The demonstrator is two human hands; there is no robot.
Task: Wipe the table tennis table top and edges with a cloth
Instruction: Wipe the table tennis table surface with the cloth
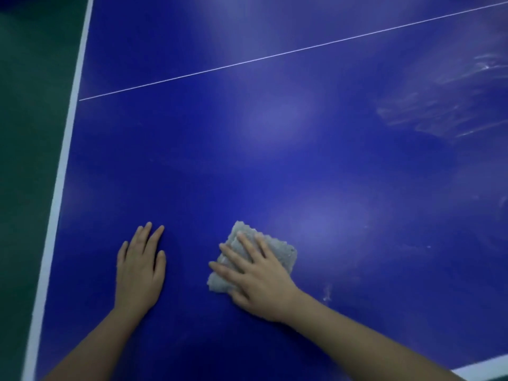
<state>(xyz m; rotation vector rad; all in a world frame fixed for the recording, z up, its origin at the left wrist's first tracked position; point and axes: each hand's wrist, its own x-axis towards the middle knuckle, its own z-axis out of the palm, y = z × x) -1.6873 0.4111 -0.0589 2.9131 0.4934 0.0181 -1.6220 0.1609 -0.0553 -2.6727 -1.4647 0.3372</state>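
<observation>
Right hand (258, 281) presses the cloth (277, 250) flat-fingered; left hand (140, 270) flat on table (302, 166).

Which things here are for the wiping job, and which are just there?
For the job: grey cloth, right hand pressing it flat, blue table top, white edge stripe.
Just there: green floor, left hand resting flat on the table.

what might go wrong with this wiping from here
1. The left hand rests flat on the table top and may leave prints there.
2. The right hand only presses the cloth with straight fingers, so it could bunch or slip out.
3. The white smudge beside the right forearm may get missed.
</observation>
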